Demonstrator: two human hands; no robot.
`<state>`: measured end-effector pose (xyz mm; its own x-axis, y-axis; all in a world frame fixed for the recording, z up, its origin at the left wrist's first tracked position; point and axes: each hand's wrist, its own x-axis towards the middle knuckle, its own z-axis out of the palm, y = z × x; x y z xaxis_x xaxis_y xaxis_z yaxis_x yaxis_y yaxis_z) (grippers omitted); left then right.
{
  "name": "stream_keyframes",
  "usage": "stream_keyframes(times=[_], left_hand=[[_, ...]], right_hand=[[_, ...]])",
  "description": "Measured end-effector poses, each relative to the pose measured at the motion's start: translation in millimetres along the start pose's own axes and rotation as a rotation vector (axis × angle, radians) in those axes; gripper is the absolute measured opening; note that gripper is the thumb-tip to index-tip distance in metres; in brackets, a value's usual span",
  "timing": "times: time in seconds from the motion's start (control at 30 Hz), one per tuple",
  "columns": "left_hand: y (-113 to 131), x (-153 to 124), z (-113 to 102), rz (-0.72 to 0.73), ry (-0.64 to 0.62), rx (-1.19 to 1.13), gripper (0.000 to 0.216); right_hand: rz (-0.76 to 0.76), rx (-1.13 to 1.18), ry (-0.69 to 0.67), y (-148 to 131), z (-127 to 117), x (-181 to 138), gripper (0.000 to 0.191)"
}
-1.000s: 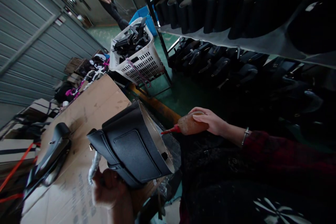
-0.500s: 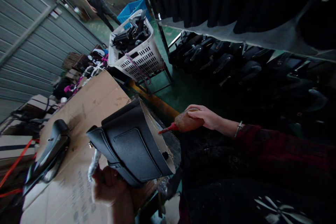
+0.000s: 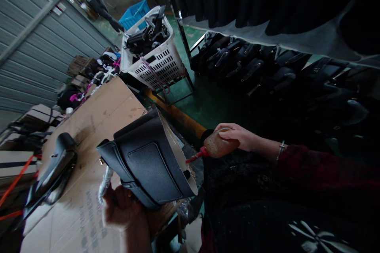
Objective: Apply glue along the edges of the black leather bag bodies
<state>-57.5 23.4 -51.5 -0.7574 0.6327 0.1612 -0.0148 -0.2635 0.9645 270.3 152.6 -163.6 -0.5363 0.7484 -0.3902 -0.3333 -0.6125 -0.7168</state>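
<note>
Right hand (image 3: 240, 136), closed round bottle (image 3: 221, 143); red nozzle (image 3: 197, 154) at right rim (image 3: 173, 148) of black bag (image 3: 148, 164). Left hand (image 3: 120, 207), curled near wrapped handle (image 3: 105, 184), hold unclear. Advised: light squeeze, steady bag.

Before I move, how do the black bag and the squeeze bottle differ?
Color: the black bag is dark outside and pale inside; the squeeze bottle looks amber, with a red nozzle.
Size: the black bag is clearly larger than the squeeze bottle.
Shape: the black bag ends in a wide opening, the squeeze bottle in a narrow tip.
Shared: their ends, opening and nozzle, face each other.
</note>
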Motion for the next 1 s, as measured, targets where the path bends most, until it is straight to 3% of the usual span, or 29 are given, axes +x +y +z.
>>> stream_keyframes(times=[0.37, 0.6, 0.8, 1.0], left_hand=[[-1, -1, -1, -0.01, -0.009, 0.0, 0.035], [-1, 0, -1, 0.018, -0.036, 0.026, 0.032], [-2, 0, -3, -0.06, 0.012, 0.056, 0.036], [-1, 1, -2, -0.01, -0.016, 0.046, 0.034]], right_hand=[[-0.087, 0.044, 0.087, -8, 12, 24, 0.032], [-0.004, 0.032, 0.011, -4, 6, 14, 0.033], [0.053, -0.003, -0.058, 3, -5, 3, 0.031], [-0.028, 0.052, 0.021, -1, 3, 18, 0.034]])
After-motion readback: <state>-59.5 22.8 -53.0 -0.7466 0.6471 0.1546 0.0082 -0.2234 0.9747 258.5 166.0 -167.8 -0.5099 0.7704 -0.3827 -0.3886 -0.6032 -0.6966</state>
